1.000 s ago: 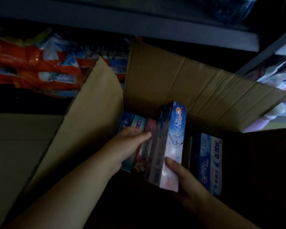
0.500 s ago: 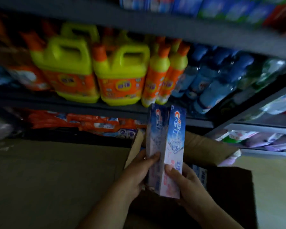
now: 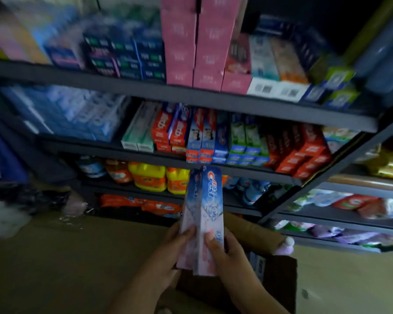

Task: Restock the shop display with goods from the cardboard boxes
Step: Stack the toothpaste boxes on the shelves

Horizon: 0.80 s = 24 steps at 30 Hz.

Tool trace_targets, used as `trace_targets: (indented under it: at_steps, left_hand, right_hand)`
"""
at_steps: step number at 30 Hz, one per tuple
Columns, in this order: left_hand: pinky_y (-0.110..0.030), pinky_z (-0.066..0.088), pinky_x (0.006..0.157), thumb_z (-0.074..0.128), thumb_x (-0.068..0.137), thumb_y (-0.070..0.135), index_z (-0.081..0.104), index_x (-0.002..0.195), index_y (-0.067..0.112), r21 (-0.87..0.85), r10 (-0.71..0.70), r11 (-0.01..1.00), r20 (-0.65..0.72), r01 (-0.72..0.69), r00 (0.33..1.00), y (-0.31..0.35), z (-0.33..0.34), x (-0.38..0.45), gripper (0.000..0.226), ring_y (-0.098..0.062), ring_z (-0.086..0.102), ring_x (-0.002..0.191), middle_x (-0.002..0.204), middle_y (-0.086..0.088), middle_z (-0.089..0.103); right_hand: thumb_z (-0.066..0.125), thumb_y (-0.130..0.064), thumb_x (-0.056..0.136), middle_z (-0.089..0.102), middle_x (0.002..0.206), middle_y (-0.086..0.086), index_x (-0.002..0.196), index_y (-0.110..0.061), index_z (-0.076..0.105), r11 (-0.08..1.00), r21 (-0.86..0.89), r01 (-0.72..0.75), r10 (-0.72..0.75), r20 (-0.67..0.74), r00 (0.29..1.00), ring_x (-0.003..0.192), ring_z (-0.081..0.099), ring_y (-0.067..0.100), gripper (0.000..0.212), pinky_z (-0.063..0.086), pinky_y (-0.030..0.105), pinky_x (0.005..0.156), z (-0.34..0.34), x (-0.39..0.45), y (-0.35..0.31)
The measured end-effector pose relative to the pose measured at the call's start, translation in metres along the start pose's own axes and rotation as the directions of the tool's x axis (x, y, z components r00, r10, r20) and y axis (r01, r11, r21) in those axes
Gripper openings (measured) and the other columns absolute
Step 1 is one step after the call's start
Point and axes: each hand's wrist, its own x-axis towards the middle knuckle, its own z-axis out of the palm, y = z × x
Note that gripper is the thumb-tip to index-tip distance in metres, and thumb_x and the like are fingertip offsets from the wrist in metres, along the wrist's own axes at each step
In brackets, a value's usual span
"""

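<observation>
Above the box: both hands hold a pair of tall Crest toothpaste cartons (image 3: 204,220) upright, side by side, in front of the shelving and over the open cardboard box (image 3: 254,236).
Left hand (image 3: 168,252): fingers curled round the left carton's lower part, thumb pressed on its front face.
Right hand (image 3: 227,252): wrapped round the right carton low down, thumb on the front; grip looks firm.
Goods still boxed: one more blue-and-white carton (image 3: 256,264) shows inside the box, just right of the right hand.
Likely target: the toothpaste shelf (image 3: 236,168), where red, blue and green cartons stand in rows; I cannot tell which slot is free, as the picture is blurred.
Step in hand: lifting the pair towards the display.
How to do it well: keep the two cartons pressed together so they travel as one, raise them clear of the shelf lip, match them to the same brand, logo facing out, and slide them in base first.
Risk: holding so low makes the tall tops prone to splay or clip the shelf edge; shifting one hand higher would steady them.
</observation>
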Motion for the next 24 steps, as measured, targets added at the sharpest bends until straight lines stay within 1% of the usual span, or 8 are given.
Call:
trace_targets:
  at_steps: [3,6,10,13,16,18,22,24]
  left_hand:
    - [-0.044,0.056,0.075,0.068,0.077,0.022,0.059,0.123,0.018,-0.019,0.054,0.998,-0.006,-0.054,0.999,0.019,0.002,-0.030,0.047,-0.030,0.069,0.097,0.109,-0.012,0.071]
    - [-0.044,0.054,0.072,0.070,0.070,0.022,0.060,0.118,0.019,-0.082,0.081,0.993,0.001,-0.081,0.997,0.033,0.001,-0.052,0.049,-0.031,0.070,0.094,0.105,-0.012,0.073]
    - [-0.043,0.055,0.069,0.067,0.074,0.018,0.062,0.115,0.019,-0.122,0.117,0.986,0.022,-0.114,0.993,0.048,-0.001,-0.069,0.042,-0.028,0.072,0.086,0.101,-0.012,0.074]
    - [-0.050,0.056,0.078,0.067,0.075,0.017,0.060,0.118,0.020,-0.113,0.104,0.989,0.026,-0.100,0.994,0.055,-0.010,-0.077,0.043,-0.032,0.071,0.094,0.104,-0.013,0.072]
    - [-0.055,0.054,0.084,0.070,0.073,0.017,0.059,0.121,0.020,-0.091,0.107,0.990,0.010,-0.105,0.994,0.059,-0.021,-0.080,0.049,-0.034,0.069,0.097,0.107,-0.014,0.072]
    - [-0.054,0.055,0.083,0.071,0.071,0.017,0.059,0.120,0.019,-0.084,0.112,0.990,0.004,-0.111,0.994,0.061,-0.024,-0.081,0.050,-0.034,0.070,0.096,0.106,-0.014,0.072]
    - [-0.052,0.056,0.082,0.074,0.067,0.020,0.060,0.118,0.015,-0.026,0.126,0.992,-0.035,-0.127,0.991,0.066,-0.026,-0.082,0.053,-0.031,0.071,0.092,0.102,-0.013,0.073]
    - [-0.051,0.056,0.081,0.076,0.064,0.021,0.058,0.120,0.014,0.002,0.148,0.989,-0.058,-0.148,0.987,0.069,-0.026,-0.083,0.059,-0.031,0.071,0.092,0.102,-0.013,0.073]
  right_hand:
    - [0.067,-0.031,0.088,0.068,0.112,0.000,0.121,-0.028,0.052,0.999,0.009,0.032,-0.031,-0.071,0.997,0.096,0.070,0.019,0.037,0.058,0.042,0.084,0.011,-0.016,-0.024]
    - [0.063,-0.019,0.091,0.066,0.110,0.005,0.117,-0.025,0.050,0.994,0.108,0.023,-0.017,-0.054,0.998,0.091,0.071,0.024,0.029,0.059,0.042,0.077,0.023,-0.030,-0.041]
    - [0.067,-0.017,0.077,0.068,0.114,0.006,0.121,-0.027,0.053,0.975,0.209,0.069,-0.075,0.021,0.997,0.098,0.069,0.025,0.048,0.056,0.039,0.078,0.034,-0.040,-0.048]
    - [0.063,-0.009,0.090,0.068,0.115,0.001,0.129,-0.036,0.046,0.982,0.166,0.093,-0.107,0.081,0.991,0.096,0.070,0.017,0.050,0.057,0.031,0.075,0.041,-0.047,-0.050]
    - [0.059,-0.009,0.093,0.068,0.112,0.000,0.131,-0.035,0.039,0.990,0.101,0.103,-0.115,0.124,0.986,0.078,0.072,0.010,0.051,0.054,0.020,0.059,0.047,-0.052,-0.053]
    - [0.063,-0.012,0.090,0.069,0.107,0.002,0.130,-0.029,0.042,0.992,0.082,0.100,-0.109,0.109,0.988,0.070,0.071,0.011,0.049,0.051,0.021,0.051,0.049,-0.053,-0.056]
    - [0.070,-0.017,0.083,0.067,0.109,0.003,0.126,-0.022,0.047,0.990,0.073,0.119,-0.125,0.079,0.989,0.073,0.070,0.012,0.049,0.052,0.025,0.051,0.051,-0.052,-0.057]
    - [0.074,-0.017,0.074,0.068,0.110,0.007,0.125,-0.022,0.049,0.987,0.118,0.112,-0.124,0.100,0.987,0.078,0.071,0.017,0.057,0.053,0.026,0.054,0.050,-0.052,-0.057]
